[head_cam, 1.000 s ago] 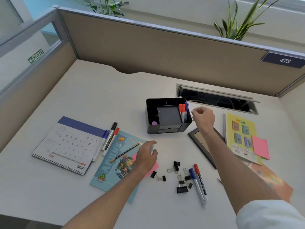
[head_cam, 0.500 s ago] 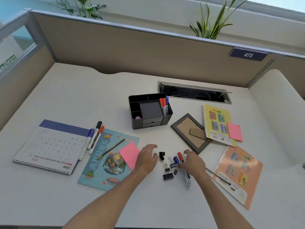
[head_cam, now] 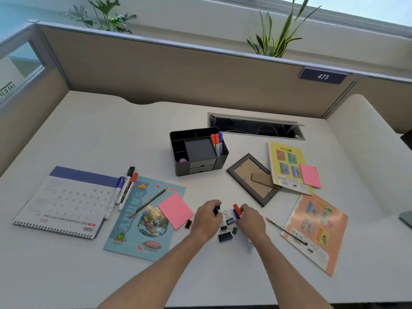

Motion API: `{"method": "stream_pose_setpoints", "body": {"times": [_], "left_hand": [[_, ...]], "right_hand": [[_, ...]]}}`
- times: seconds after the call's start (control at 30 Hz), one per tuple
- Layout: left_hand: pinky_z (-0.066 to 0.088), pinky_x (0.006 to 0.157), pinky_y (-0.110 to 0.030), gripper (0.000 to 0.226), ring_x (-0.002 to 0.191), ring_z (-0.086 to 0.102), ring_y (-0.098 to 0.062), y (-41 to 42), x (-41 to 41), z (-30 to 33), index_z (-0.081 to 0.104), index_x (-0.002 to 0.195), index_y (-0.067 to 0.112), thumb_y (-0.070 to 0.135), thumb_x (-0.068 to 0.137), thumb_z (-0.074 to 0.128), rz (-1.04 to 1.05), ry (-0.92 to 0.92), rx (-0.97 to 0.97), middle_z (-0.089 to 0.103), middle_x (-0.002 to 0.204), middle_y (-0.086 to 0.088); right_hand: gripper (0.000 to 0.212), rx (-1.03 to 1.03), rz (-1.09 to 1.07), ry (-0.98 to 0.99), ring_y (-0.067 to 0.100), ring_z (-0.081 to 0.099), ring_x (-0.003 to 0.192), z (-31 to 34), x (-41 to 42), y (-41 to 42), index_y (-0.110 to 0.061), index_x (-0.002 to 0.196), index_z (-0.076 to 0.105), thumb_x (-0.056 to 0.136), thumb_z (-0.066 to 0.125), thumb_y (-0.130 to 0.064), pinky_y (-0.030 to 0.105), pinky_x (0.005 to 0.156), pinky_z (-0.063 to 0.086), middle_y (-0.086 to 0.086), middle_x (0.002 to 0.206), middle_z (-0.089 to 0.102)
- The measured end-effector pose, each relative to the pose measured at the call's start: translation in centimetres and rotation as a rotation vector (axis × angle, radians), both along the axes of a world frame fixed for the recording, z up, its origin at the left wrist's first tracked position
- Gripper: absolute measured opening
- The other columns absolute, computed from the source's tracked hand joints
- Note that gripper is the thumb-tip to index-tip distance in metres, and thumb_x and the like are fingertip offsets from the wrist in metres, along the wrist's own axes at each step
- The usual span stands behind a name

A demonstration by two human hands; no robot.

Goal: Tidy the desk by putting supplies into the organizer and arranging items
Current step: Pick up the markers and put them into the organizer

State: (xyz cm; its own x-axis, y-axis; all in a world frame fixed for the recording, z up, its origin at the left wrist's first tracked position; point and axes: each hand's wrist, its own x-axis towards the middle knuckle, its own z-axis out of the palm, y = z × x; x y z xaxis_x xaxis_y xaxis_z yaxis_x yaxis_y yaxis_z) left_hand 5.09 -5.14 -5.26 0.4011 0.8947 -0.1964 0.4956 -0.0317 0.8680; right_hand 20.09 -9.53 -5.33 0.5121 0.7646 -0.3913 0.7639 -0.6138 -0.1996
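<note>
Three markers stand upright in the right-hand compartment of the black organizer — two orange-capped, one blue-capped. A small purple thing sits in its front-left compartment. Three more markers lie side by side on the desk, between the spiral calendar and the blue booklet; their caps are blue, black and red. One pencil lies slanted across that booklet, beside a pink sticky pad. A second pink pad rests on the yellow booklet, and a second pencil lies partly on the orange booklet. One picture frame lies face down.

Near the desk's front edge the left hand has its fingers curled round a black binder clip. The right hand grips two markers, red-capped and blue-capped; the caps stick out past the fingers towards the organizer, and the barrel ends show below the wrist. Between the two hands lie at least four loose binder clips — the exact count is hard to tell. One more clip lies just left of the left hand, at the corner of the pink pad.
</note>
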Motion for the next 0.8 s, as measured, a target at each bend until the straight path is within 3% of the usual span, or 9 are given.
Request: {"method": "stream_pose_setpoints", "body": {"times": [0.17, 0.3, 0.37, 0.5, 0.67, 0.8], "left_hand": [[0.049, 0.088, -0.023, 0.038, 0.097, 0.060, -0.015, -0.1, 0.8, -0.3, 0.059, 0.125, 0.012, 0.006, 0.088, 0.056, 0.005, -0.065, -0.197, 0.061, 0.110, 0.000], [0.051, 0.083, -0.022, 0.038, 0.097, 0.062, -0.015, 0.2, 1.5, 0.1, 0.057, 0.126, 0.014, 0.010, 0.088, 0.059, 0.041, -0.150, -0.319, 0.061, 0.119, -0.002], [0.054, 0.088, -0.030, 0.041, 0.100, 0.063, -0.019, 0.6, 2.0, 0.7, 0.054, 0.128, 0.013, 0.009, 0.088, 0.059, 0.069, -0.249, -0.419, 0.062, 0.119, -0.005], [0.058, 0.081, -0.034, 0.037, 0.094, 0.070, -0.025, 2.6, 2.6, 2.3, 0.052, 0.126, 0.013, 0.004, 0.091, 0.058, 0.118, -0.488, -0.603, 0.067, 0.112, -0.009], [0.059, 0.075, -0.036, 0.029, 0.082, 0.070, -0.024, 5.4, 2.6, 5.0, 0.059, 0.120, 0.012, 0.007, 0.091, 0.061, 0.099, -0.597, -0.657, 0.069, 0.107, -0.013], [0.059, 0.068, -0.037, 0.021, 0.078, 0.070, -0.026, 8.0, 3.1, 6.5, 0.061, 0.114, 0.010, 0.011, 0.093, 0.059, 0.099, -0.557, -0.629, 0.070, 0.098, -0.011]], "right_hand": [[0.023, 0.044, -0.008, 0.029, 0.025, 0.059, 0.090, 0.5, 0.3, 0.5, -0.016, 0.108, 0.057, 0.085, 0.062, -0.018, 0.028, 0.066, 0.038, 0.006, 0.103, 0.064], [0.022, 0.175, -0.049, 0.182, 0.020, 0.058, 0.082, 2.1, 0.2, 1.9, -0.015, 0.104, 0.062, 0.085, 0.068, -0.023, 0.030, 0.071, 0.044, 0.001, 0.089, 0.063], [0.018, 0.225, -0.047, 0.291, 0.019, 0.060, 0.080, 3.3, -0.1, 2.9, -0.016, 0.101, 0.063, 0.084, 0.068, -0.021, 0.033, 0.075, 0.051, -0.001, 0.083, 0.061], [0.018, 0.282, -0.056, 0.459, 0.016, 0.061, 0.077, 5.7, -0.1, 4.7, -0.016, 0.104, 0.064, 0.086, 0.067, -0.017, 0.028, 0.070, 0.050, -0.001, 0.083, 0.063], [0.012, 0.247, 0.013, 0.607, 0.015, 0.060, 0.078, 9.1, 0.8, 6.9, -0.014, 0.101, 0.067, 0.093, 0.060, -0.017, 0.025, 0.071, 0.048, 0.002, 0.083, 0.064], [0.015, 0.198, 0.067, 0.697, 0.015, 0.059, 0.075, 10.9, 1.5, 8.5, -0.009, 0.098, 0.069, 0.094, 0.059, -0.019, 0.020, 0.063, 0.048, 0.010, 0.086, 0.064]]}}
